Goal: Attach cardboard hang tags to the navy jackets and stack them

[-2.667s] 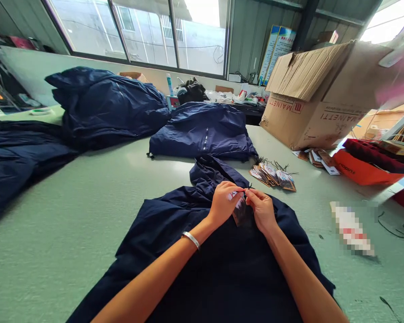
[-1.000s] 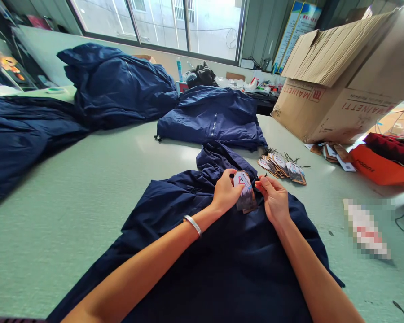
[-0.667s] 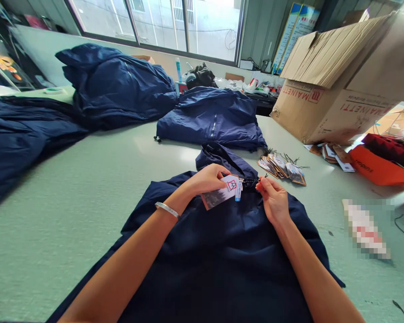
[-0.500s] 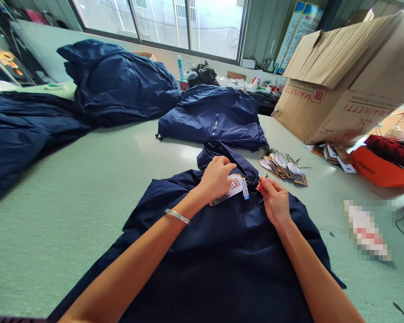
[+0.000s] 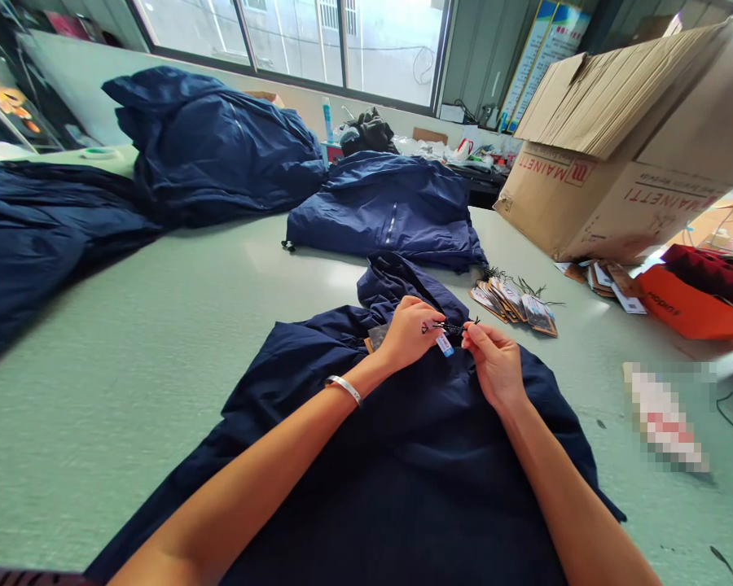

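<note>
A dark navy jacket (image 5: 403, 456) lies spread in front of me, its hood or collar end pointing away. Over its neck, my left hand (image 5: 410, 334) is closed on a hang tag, mostly covered by the hand; a corner of card (image 5: 375, 337) shows at its left. My right hand (image 5: 494, 362) pinches the end of the tag's black string (image 5: 453, 328), which runs between both hands. Below the string dangles a small white and blue label (image 5: 445, 345). The left fingertips are partly hidden, and whether the string passes through the garment cannot be made out.
A pile of hang tags (image 5: 516, 303) with black strings lies right of the hood. Behind it rests a folded navy jacket (image 5: 384, 207); more navy garments (image 5: 213, 155) heap at left. A large cardboard box (image 5: 616, 155) and an orange bag (image 5: 690, 297) occupy the right side.
My left hand has moved right along the tag toward the string and now covers the card's printed face. My right hand has shifted slightly left, still pinching the string.
</note>
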Available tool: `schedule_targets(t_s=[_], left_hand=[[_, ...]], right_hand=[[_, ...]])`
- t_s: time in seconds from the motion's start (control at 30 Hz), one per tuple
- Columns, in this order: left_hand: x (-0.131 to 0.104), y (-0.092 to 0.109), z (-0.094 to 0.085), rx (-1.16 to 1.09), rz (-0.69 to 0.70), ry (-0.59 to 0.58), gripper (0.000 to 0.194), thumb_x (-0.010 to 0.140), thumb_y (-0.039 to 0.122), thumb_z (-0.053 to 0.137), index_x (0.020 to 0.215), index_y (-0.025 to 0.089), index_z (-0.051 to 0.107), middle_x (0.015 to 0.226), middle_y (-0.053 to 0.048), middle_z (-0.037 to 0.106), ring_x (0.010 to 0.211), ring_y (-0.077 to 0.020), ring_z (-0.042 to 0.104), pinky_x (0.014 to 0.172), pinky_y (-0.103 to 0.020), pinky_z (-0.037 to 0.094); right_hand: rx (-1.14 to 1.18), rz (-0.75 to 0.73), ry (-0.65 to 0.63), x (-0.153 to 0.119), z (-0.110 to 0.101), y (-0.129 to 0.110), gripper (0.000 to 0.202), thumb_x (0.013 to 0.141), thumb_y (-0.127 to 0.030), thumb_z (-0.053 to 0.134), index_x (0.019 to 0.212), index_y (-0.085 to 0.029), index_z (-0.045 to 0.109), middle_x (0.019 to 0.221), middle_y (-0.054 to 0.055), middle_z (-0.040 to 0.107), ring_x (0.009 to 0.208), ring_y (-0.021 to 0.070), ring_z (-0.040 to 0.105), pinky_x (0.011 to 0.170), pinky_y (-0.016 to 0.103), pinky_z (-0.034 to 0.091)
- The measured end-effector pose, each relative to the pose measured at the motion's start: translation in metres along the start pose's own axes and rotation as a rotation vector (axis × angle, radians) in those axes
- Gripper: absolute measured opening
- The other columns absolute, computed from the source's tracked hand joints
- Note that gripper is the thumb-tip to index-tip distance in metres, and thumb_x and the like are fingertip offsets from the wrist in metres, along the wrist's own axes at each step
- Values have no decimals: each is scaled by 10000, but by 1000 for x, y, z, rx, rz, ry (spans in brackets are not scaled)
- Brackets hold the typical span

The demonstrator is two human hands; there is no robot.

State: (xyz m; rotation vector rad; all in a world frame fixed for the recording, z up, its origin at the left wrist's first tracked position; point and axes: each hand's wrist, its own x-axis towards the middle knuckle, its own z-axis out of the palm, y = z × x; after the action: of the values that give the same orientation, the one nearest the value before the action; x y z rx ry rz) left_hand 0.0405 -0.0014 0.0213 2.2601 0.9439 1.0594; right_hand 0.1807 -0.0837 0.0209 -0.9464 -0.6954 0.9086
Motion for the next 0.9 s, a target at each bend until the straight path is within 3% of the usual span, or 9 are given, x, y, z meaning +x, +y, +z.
schedule_targets(t_s=[0.27, 0.7, 0.9], left_hand=[[-1, 2, -3, -65, 94, -27, 152, 758, 169, 680, 867, 233, 763, 886, -42, 731, 973, -215, 542, 946, -370, 422], [-2, 1, -3, -71, 7, -40, 124, 807, 277, 654, 794, 243, 773, 843, -31, 723, 962, -217, 516, 910, -356, 423], [-3, 4, -4, -101, 45, -84, 151, 810, 258, 634, 741, 247, 767, 830, -33, 732, 930, -212, 520, 904, -357, 429]], right_hand=[[39, 23, -9, 0, 0, -3, 241, 563, -351, 854, 701, -184, 749, 698, 0, 693, 568, 85, 552, 595, 246, 467], [61, 16, 79, 6, -4, -3, 263, 534, -339, 862, 698, -171, 744, 655, -2, 685, 525, 79, 542, 539, 235, 469], [62, 27, 113, 11, -8, 0, 212, 568, -291, 843, 685, -158, 726, 585, -18, 647, 495, 69, 539, 496, 204, 477]])
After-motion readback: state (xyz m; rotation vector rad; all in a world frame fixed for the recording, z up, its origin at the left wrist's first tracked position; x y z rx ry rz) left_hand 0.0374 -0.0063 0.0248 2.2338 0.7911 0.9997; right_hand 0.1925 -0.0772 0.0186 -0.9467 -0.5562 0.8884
